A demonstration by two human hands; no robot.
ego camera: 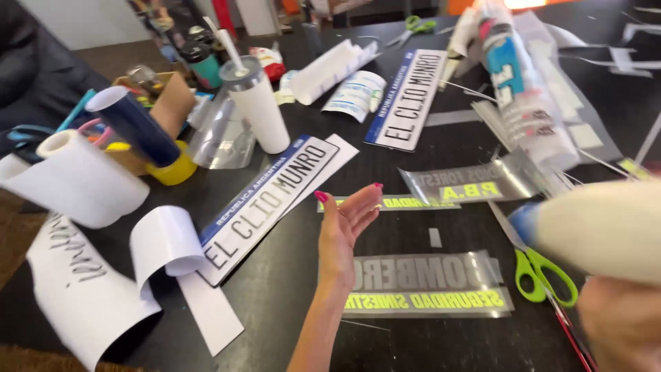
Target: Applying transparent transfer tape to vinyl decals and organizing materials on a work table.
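Observation:
My left hand is raised over the black table, open, its palm turned to the right and the fingers apart. It holds nothing. It hovers between a long white sticker strip with a blue band and a clear sheet with grey and yellow lettering. At the lower right my right hand is blurred and grips a thick cream roll with a blue end, close to the camera. Green-handled scissors lie just under that roll.
A white tumbler with a straw, a dark blue roll, yellow tape and curled white paper crowd the left. A second sticker strip, more clear lettered sheets and another pair of scissors lie farther back.

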